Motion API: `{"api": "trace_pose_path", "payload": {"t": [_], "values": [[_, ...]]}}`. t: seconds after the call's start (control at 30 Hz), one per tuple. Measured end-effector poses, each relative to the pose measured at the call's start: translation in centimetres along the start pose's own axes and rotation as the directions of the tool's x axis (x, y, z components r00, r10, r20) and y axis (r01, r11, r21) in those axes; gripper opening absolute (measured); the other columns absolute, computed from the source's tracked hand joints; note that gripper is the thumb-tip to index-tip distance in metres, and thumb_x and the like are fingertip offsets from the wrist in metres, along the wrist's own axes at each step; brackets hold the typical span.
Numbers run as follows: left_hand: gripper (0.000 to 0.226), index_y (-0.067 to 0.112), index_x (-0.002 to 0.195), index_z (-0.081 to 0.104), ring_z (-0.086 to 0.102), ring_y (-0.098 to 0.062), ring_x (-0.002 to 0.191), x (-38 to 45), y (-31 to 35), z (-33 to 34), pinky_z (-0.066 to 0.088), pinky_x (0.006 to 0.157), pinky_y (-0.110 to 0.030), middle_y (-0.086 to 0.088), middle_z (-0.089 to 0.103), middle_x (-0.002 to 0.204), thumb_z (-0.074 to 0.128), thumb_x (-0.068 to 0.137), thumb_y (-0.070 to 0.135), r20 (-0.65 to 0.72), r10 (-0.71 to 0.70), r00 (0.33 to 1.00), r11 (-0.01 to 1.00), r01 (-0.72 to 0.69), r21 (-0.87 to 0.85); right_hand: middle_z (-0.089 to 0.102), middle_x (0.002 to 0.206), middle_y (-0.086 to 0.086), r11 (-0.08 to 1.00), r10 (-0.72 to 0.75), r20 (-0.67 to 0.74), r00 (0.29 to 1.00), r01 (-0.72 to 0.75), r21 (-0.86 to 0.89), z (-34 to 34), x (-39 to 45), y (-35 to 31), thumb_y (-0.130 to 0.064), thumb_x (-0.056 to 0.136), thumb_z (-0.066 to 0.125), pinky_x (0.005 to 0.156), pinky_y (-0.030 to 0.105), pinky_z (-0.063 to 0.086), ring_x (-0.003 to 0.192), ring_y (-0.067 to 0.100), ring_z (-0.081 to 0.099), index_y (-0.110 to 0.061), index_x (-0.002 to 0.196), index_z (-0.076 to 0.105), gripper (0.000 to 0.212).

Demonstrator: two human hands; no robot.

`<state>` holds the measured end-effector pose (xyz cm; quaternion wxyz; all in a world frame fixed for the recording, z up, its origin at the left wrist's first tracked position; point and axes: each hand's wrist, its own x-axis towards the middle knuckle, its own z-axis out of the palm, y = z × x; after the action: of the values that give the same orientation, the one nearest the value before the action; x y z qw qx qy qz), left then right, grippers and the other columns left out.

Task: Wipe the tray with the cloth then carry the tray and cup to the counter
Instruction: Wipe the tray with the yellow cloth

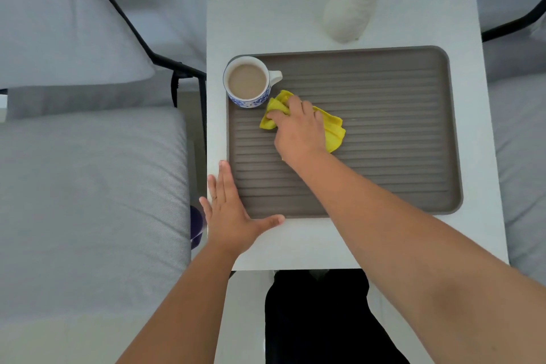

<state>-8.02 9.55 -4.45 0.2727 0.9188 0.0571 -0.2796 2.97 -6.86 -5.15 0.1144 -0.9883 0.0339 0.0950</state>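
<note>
1. Two bare hands work over a small white table (295,23), seen from above.
2. On the table lies a grey-brown ridged tray (384,115), covering most of the top.
3. A cup (248,83) stands in the tray's far-left corner — white with a blue pattern low on its wall, full of a pale brown drink, handle pointing right.
4. A crumpled yellow cloth (334,130) lies on the tray floor just beside the cup, to its near right; whether the two touch I cannot tell.
5. The right hand (298,130) is on the cloth, fingers curled over it and pressing it onto the ridges (the thumb closes on the cloth's left end).
6. The left hand (227,210) lies flat and spread at the tray's near-left corner, fingers along the left rim, thumb along the near rim — it grips nothing.
7. A white vase (351,9) stands on the table past the tray's far rim.
8. Grey cushions (88,186) lie to the left of the table.
</note>
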Motion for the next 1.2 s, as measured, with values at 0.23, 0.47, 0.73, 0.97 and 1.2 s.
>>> {"api": "trace_pose_path", "payload": {"t": [0.23,0.47,0.73,0.97,1.2], "values": [[0.146,0.034,0.146,-0.028,-0.024,-0.013,0.146,0.0,0.0,0.0,-0.011,0.117,-0.052,0.020,-0.022,0.158,0.074,0.050,0.076,0.008,-0.011,1.000,1.000,0.011,0.007,0.038,0.137,0.010,0.997,-0.054,0.029,0.998,0.055,-0.058,-0.3,-0.2,0.2,-0.017,0.087,0.048,0.091,0.043,0.031,0.118,0.033,0.038,-0.031,0.127,0.053,0.043],[0.144,0.037,0.143,-0.033,-0.024,-0.014,0.146,0.1,-0.1,-0.2,-0.009,0.117,-0.052,0.017,-0.022,0.158,0.070,0.051,0.080,0.003,-0.002,1.000,1.000,0.002,0.028,0.053,0.122,0.019,0.989,0.128,-0.060,0.990,-0.132,-0.065,-1.5,-2.8,8.4,-0.016,0.077,0.049,0.084,0.050,0.038,0.103,0.042,0.049,-0.027,0.118,0.064,0.045],[0.144,0.038,0.141,-0.036,-0.024,-0.014,0.146,-0.2,0.2,-0.4,-0.008,0.117,-0.053,0.017,-0.024,0.158,0.066,0.050,0.084,0.007,-0.016,1.000,0.998,0.015,0.062,0.054,0.110,0.028,0.937,0.335,-0.180,0.925,-0.348,-0.040,-1.8,-5.4,13.6,-0.010,0.077,0.048,0.077,0.050,0.043,0.091,0.046,0.052,-0.016,0.122,0.062,0.047],[0.146,0.035,0.145,-0.030,-0.023,-0.013,0.146,-0.2,0.1,-0.2,-0.008,0.118,-0.053,0.018,-0.021,0.159,0.070,0.049,0.081,-0.007,-0.017,1.000,0.999,0.017,0.034,0.060,0.096,0.022,0.942,0.336,-0.230,0.913,-0.329,0.070,1.3,-8.7,5.9,-0.013,0.065,0.061,0.064,0.040,0.047,0.072,0.039,0.056,-0.015,0.108,0.071,0.044],[0.150,0.030,0.149,-0.024,-0.020,-0.013,0.147,0.0,0.1,-0.1,-0.007,0.118,-0.054,0.020,-0.019,0.159,0.070,0.045,0.082,0.000,-0.039,0.999,0.998,0.039,0.041,0.060,0.106,0.006,0.995,-0.098,0.005,0.995,0.099,-0.025,2.6,-9.2,-1.9,-0.023,0.063,0.067,0.070,0.039,0.043,0.083,0.031,0.055,-0.039,0.111,0.067,0.051]]}}
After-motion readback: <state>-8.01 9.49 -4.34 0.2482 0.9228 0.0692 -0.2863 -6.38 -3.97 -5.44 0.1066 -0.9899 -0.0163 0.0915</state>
